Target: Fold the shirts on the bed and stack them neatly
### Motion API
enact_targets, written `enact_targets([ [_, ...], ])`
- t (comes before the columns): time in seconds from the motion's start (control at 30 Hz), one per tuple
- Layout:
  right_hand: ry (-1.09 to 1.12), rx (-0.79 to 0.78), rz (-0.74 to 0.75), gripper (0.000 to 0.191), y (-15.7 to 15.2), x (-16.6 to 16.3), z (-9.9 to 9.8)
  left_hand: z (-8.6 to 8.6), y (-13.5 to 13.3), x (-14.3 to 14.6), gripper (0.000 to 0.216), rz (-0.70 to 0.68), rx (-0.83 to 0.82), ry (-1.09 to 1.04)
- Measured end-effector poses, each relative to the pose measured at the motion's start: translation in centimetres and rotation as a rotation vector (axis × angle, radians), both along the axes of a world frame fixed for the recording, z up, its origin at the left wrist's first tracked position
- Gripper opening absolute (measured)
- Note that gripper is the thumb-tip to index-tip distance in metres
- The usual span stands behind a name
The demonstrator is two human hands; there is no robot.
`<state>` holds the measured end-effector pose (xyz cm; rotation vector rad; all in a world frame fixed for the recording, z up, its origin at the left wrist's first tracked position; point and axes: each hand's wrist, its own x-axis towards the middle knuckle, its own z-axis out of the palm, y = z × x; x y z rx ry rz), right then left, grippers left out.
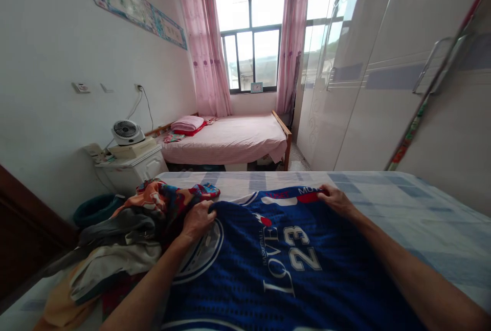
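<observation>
A blue basketball jersey (245,249) with "LOVE" and "23" printed on it is spread sideways in front of me, over the near bed. At its upper left, by the shoulder, my left hand (199,220) pinches the fabric. My right hand (336,200) grips the far right edge, near a red and white stripe with lettering. The jersey's lower part runs out of view at the bottom. Just left of my left hand lies a heap of crumpled clothes (130,223) in orange, grey, beige and patterned cloth.
A checked sheet (383,203) covers the near bed. Beyond it stands a pink bed (230,139) with folded bedding (188,123). A fan (126,131) sits on a white cabinet (132,167) at left. Glossy wardrobe doors (345,90) line the right side.
</observation>
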<state>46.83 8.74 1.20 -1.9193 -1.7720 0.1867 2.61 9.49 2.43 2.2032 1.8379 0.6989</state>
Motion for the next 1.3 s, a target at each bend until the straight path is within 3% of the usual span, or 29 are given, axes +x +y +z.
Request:
enact_targets([
  [0.1,0.19,0.119,-0.043,0.028,-3.7,1.6,2.6,1.1,-0.6,-0.9,0.028,-0.156,0.02,-0.327],
  [0.2,0.256,0.255,-0.194,0.03,-6.0,3.8,5.5,2.6,-0.4,-0.5,0.028,-0.242,0.097,-0.571],
  [0.27,0.146,0.301,-0.286,0.03,-5.7,5.0,7.0,3.3,0.7,0.9,0.028,-0.227,0.21,-0.553],
  [0.37,-0.025,0.307,-0.351,0.031,-3.5,5.9,7.8,3.4,3.4,3.6,0.032,-0.123,0.348,-0.366],
  [0.47,-0.091,0.263,-0.358,0.035,-1.2,5.9,6.9,2.4,5.4,5.5,0.037,-0.017,0.352,-0.218],
  [0.53,-0.128,0.226,-0.376,0.044,-0.7,5.2,5.5,1.4,5.4,5.7,0.04,-0.003,0.329,-0.187],
  [0.63,-0.193,0.158,-0.294,0.055,-2.2,3.3,2.7,-0.2,2.8,4.8,0.038,-0.11,0.298,-0.097],
  [0.77,-0.304,0.059,0.037,0.054,-6.6,0.9,-1.0,-2.2,-2.5,2.6,0.041,-0.405,0.188,0.089],
  [0.83,-0.35,-0.011,0.103,0.053,-8.5,0.7,-2.7,-3.3,-4.3,1.3,0.042,-0.44,0.114,0.145],
  [0.97,-0.397,-0.024,-0.03,0.058,-10.6,2.6,-5.4,-4.7,-5.8,-0.4,0.04,-0.322,0.099,0.129],
  [1.07,-0.374,0.041,-0.091,0.059,-10.6,4.3,-6.2,-4.2,-5.6,-0.3,0.033,-0.263,0.082,0.007],
  [1.2,-0.257,0.095,-0.249,0.061,-9.4,6.0,-5.0,-1.9,-3.3,0.9,0.026,-0.082,-0.058,-0.293],
  [1.3,-0.178,-0.02,-0.406,0.061,-8.1,7.5,-3.1,-0.8,-0.5,2.1,0.02,0.065,-0.255,-0.483],
])
